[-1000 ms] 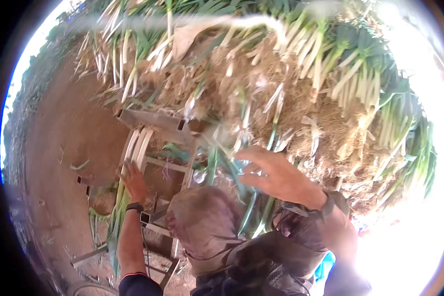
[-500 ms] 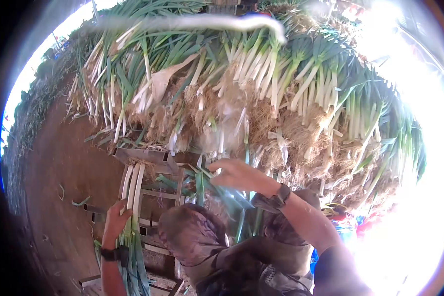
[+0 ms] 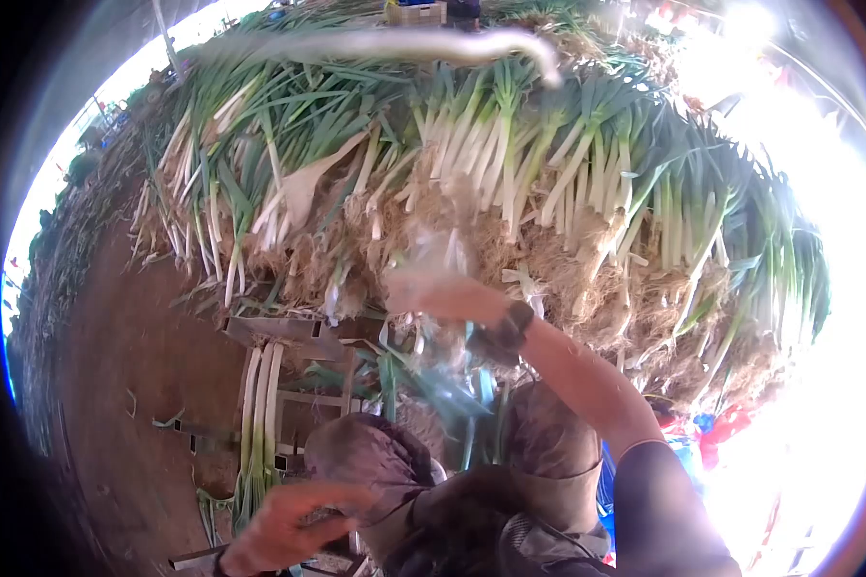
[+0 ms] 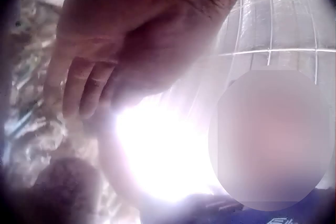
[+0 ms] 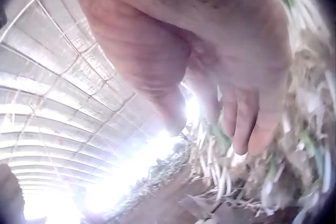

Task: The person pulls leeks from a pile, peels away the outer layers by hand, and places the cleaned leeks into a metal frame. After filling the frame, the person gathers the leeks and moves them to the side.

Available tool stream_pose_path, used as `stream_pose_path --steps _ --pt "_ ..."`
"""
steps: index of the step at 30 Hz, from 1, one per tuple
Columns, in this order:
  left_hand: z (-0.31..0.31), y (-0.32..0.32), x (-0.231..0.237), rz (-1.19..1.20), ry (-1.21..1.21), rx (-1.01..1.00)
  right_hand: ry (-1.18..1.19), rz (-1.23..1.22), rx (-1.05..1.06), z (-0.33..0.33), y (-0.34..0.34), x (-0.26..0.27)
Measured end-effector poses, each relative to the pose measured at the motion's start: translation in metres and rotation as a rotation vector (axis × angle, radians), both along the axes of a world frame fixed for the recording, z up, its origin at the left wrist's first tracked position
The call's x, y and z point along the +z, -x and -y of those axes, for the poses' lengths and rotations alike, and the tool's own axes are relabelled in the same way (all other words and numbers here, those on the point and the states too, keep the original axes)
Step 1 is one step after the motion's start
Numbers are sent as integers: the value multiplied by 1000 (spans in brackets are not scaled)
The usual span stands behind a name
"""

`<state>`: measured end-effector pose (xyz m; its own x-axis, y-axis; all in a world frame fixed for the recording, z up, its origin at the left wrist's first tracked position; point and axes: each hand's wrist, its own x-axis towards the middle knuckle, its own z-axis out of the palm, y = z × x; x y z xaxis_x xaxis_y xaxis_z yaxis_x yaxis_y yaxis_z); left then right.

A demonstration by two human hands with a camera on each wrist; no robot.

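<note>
A few trimmed leeks (image 3: 258,409) lie side by side on a metal rack (image 3: 284,333), their white ends at the far bar and green leaves toward me. My left hand (image 3: 284,524) is over their leaves beside my knee, thumb apart from the fingers, holding nothing. In the left wrist view its fingers (image 4: 79,85) hang loosely bent. My right hand (image 3: 443,293) reaches to the root side of a big heap of untrimmed leeks (image 3: 491,144). Seen from the right wrist, its fingers (image 5: 245,121) are relaxed with nothing between them, the heap behind them.
Matted roots (image 3: 587,260) face me along the heap. Loose leaves (image 3: 438,385) lie between my knees (image 3: 366,457) and the heap. Bare soil (image 3: 154,337) stretches to the left of the rack. A crate (image 3: 416,13) stands beyond the heap; strong glare covers the right side.
My left hand has come off the leeks on the rack and moved back toward my knee. My right hand has shifted left and forward toward the heap's roots. The head view has tilted up.
</note>
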<state>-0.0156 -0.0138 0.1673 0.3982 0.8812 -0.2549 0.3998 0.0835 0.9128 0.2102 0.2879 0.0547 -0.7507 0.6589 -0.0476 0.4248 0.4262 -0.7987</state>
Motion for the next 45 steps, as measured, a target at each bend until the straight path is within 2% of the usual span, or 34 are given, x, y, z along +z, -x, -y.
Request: stream_pose_path --steps 3,5,8,10,11,12,13,14,15,16,17,20,22,24,26,29,31,32,34,35,37,38,40,41,43,44,45 --pt "-27 -38 -15 47 -94 -100 29 -123 -93 -72 -17 -77" --pt "-48 -62 -32 128 -89 -89 59 -51 -110 -83 -46 -71" --pt "-75 -89 -61 248 -7 -28 -33 -56 -190 -110 -83 -110" --pt "-93 -98 -71 297 70 9 -191 -47 -110 -145 -111 -156" --pt "-104 -99 -72 205 -52 -29 -183 -37 -121 -134 -124 -141" --pt "-112 -99 -73 113 -177 -67 -52 -13 -229 -114 -137 -103" --pt "-115 -97 -76 121 -174 -78 75 10 -337 -99 -150 -76" --pt "-115 -91 -81 93 -123 -30 77 17 -351 -92 -164 -71" --pt "-113 -82 -86 62 -71 19 -177 -11 -330 -86 -177 -69" --pt "-109 -66 -97 21 -126 34 -430 -41 -302 -81 -186 -67" --pt "-102 -49 -103 -9 -77 93 -428 -40 -307 -78 -196 -66" --pt "-68 5 -112 25 8 372 -455 49 -300 -71 -215 -58" --pt "-28 56 -135 21 -14 629 -148 -25 -408 -66 -218 -51" --pt "15 132 -145 -220 -83 439 -185 -21 -398 -63 -219 -55" --pt "58 125 -130 -237 -274 646 -218 -18 -383 -63 -218 -62" --pt "112 153 -117 -339 -146 766 -182 38 -335 -68 -210 -80" --pt "146 161 -116 -398 -69 781 -406 260 -262 -75 -202 -104" --pt "165 165 -119 -429 -22 771 -406 255 -257 -72 -192 -99" --pt "206 179 -142 -529 72 688 2 -72 -391 -66 -167 -82" --pt "245 220 -193 -752 74 510 3 -74 -387 -65 -163 -81" --pt "169 41 -78 -67 372 744 -45 -37 -263 -66 -157 -82" --pt "168 32 -79 -65 372 748 -45 -37 -259 -77 -160 -103" --pt "167 22 -84 -7 272 575 -145 -255 -169 -104 -173 -170" --pt "167 20 -78 -21 291 605 -118 -266 -144 -90 -165 -152" --pt "149 22 -65 -85 382 875 -142 12 -92 -59 -151 -76" --pt "145 17 -61 12 302 870 -15 -44 -184 -59 -152 -81" --pt "152 12 -61 6 309 879 -6 -46 -176 -59 -153 -85"
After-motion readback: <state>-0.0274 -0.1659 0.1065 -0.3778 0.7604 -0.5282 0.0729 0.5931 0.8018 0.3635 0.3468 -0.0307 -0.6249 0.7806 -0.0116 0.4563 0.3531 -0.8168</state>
